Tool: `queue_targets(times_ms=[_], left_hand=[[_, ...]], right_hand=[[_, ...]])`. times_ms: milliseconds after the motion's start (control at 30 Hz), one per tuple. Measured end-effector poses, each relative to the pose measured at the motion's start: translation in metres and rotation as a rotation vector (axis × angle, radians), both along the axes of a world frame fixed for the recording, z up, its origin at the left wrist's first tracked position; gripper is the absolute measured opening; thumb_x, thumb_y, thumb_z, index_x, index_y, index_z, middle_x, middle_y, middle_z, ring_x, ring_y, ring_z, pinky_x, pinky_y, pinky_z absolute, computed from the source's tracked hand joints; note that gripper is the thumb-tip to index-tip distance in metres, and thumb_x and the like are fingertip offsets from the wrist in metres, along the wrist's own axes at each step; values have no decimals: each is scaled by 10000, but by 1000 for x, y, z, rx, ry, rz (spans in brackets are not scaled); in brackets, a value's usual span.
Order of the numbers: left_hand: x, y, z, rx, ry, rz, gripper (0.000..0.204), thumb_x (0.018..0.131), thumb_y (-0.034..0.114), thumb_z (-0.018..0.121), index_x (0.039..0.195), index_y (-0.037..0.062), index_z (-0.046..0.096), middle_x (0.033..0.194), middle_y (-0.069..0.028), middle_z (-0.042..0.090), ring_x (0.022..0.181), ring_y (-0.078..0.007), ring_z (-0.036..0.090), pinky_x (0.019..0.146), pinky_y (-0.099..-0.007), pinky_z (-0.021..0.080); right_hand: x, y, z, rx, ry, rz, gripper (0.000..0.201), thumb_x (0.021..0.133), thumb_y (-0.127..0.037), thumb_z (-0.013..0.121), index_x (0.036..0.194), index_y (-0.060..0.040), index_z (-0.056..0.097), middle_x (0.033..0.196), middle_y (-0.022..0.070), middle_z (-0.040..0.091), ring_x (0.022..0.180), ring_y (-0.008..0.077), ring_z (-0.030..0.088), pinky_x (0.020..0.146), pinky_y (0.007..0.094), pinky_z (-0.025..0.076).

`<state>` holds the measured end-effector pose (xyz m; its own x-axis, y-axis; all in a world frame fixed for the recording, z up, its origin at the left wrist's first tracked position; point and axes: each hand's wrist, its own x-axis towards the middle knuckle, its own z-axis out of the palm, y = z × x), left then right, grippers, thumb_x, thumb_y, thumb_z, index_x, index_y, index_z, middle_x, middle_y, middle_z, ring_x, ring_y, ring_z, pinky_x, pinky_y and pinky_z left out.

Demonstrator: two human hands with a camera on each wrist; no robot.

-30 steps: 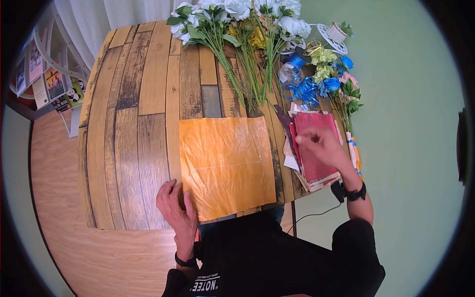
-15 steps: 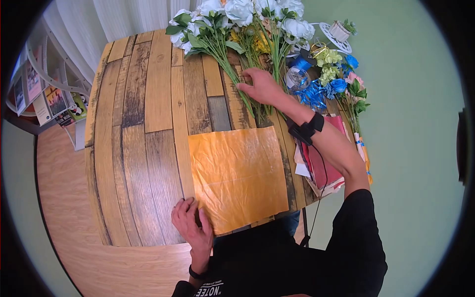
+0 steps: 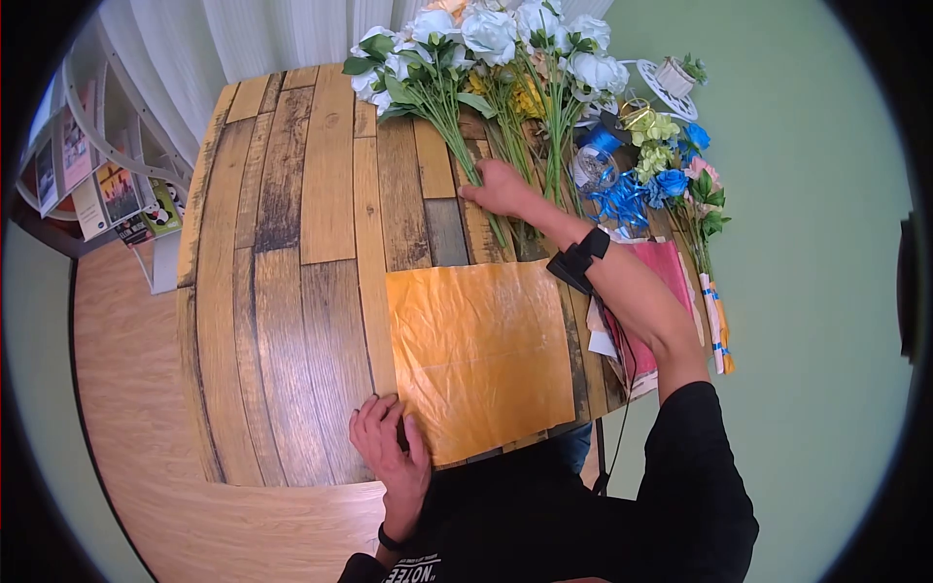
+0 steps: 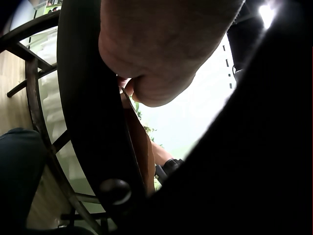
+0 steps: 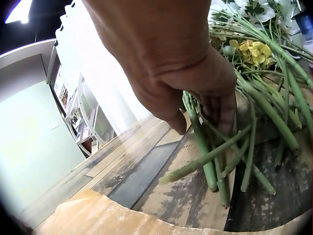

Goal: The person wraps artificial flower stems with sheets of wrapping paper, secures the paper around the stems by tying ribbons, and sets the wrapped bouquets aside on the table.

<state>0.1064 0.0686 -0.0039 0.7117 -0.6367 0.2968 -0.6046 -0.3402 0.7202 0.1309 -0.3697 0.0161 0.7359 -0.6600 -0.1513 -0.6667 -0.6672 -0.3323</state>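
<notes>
At the green stems (image 5: 205,157), the right hand (image 3: 501,188) has arrived, perhaps pinching some.

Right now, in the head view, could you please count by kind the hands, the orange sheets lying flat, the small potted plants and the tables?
Hands: 2 (left hand, right hand)
Flat orange sheet: 1
Small potted plant: 1
Table: 1
Total: 5

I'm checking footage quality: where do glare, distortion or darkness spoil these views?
Head: the brown wood-plank table bows, corners go black, crinkled square orange sheet shines; left wrist: large black areas, blown-out background; right wrist: overexposed white pleated curtain, bright white light upper left.
</notes>
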Motion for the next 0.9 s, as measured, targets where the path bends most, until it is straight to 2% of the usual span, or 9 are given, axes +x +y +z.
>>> queue_targets(times_ms=[33, 100, 133, 200, 233, 300, 400, 500, 900], left_hand=[[0, 0, 0, -2, 3, 0, 217, 893, 58, 648, 1108, 24, 642, 1155, -141, 623, 1188, -357, 555, 1100, -547, 332], [0, 0, 1, -7, 4, 2, 215, 893, 58, 650, 1105, 24, 644, 1154, -141, 623, 1186, -357, 556, 1100, -547, 332], [-1, -1, 2, -18, 15, 3, 211, 894, 45, 637, 1104, 21, 639, 1157, -140, 628, 1191, -364, 554, 1102, -537, 331], [-1, 0, 2, -32, 22, 8, 209, 894, 31, 624, 1102, 19, 635, 1160, -138, 633, 1195, -370, 551, 1104, -528, 329], [-1, 0, 1, -30, 11, 7, 209, 894, 46, 639, 1102, 18, 639, 1156, -138, 630, 1190, -365, 555, 1101, -535, 333], [-2, 1, -1, -25, -2, 16, 212, 895, 61, 654, 1102, 18, 643, 1153, -138, 628, 1185, -360, 559, 1098, -543, 338], [-2, 0, -2, -40, -3, 26, 209, 898, 65, 656, 1100, 18, 642, 1154, -136, 630, 1182, -360, 560, 1095, -539, 342], [-3, -1, -4, -49, -11, 40, 208, 899, 66, 657, 1101, 20, 639, 1156, -135, 631, 1178, -360, 562, 1094, -534, 345], [-8, -8, 7, 31, -96, 10, 360, 878, 187, 715, 1182, 19, 620, 1223, -172, 562, 1174, -367, 503, 1050, -496, 358]], right_hand=[[0, -3, -4, 0, -3, 5, 557, 823, -370, 755, 1112, 94, 648, 1059, 288, 701, 1045, 442, 661, 954, 461, 515], [0, -8, -13, 155, -78, -40, 517, 870, -347, 730, 1121, 92, 625, 879, 239, 707, 817, 391, 704, 764, 473, 573], [1, -5, -10, 153, -81, -36, 517, 870, -347, 730, 1121, 92, 625, 879, 239, 707, 817, 391, 704, 764, 473, 573], [3, 2, -6, 704, -302, -184, 442, 939, -333, 674, 1106, 68, 598, 692, 135, 615, 521, 259, 612, 487, 413, 522], [5, 6, -2, 703, -303, -175, 442, 939, -333, 674, 1106, 68, 598, 692, 135, 615, 521, 259, 612, 487, 413, 522], [10, 16, 4, 742, -417, -256, 379, 1000, -324, 601, 1081, 46, 578, 628, 49, 510, 391, 150, 453, 342, 332, 387], [17, 35, 19, 692, -452, -272, 346, 1039, -351, 552, 1015, -6, 542, 559, -15, 426, 369, 108, 351, 349, 318, 323], [19, 39, 18, 653, -472, -233, 386, 1016, -335, 564, 1038, 49, 598, 598, 40, 490, 390, 158, 439, 350, 345, 358], [17, 63, 52, 650, -534, -113, 309, 1021, -281, 555, 977, 20, 608, 575, 22, 476, 390, 136, 415, 355, 332, 337]])
